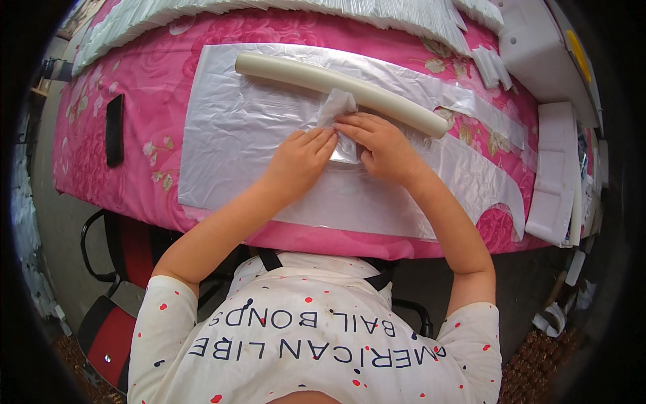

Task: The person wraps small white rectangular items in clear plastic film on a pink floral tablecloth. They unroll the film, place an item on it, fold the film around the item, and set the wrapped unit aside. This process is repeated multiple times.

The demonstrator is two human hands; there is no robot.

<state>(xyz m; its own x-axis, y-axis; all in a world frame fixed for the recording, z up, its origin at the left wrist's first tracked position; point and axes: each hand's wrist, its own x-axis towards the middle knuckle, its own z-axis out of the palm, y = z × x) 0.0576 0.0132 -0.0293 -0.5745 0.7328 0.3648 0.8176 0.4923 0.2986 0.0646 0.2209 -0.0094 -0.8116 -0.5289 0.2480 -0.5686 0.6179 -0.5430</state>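
A large white plastic carrier bag (232, 148) lies flat on the table, its two handle strips pointing right. Across its far part rests a cream-coloured tube (296, 72), slanting down to the right. Just on the near side of the tube, both hands meet over a small folded piece of thin translucent plastic (338, 102). My left hand (299, 159) pinches its left side with fingers together. From the right, my right hand (382, 145) closes its fingertips on the same piece. Part of the plastic is hidden under the fingers.
A pink floral cloth (151, 182) covers the table. Long rows of folded white plastic (269, 7) line its far edge. A dark oblong object (115, 130) lies at the left. White foam boxes (553, 175) stand at the right. Red-and-black chairs (114, 337) are at the lower left.
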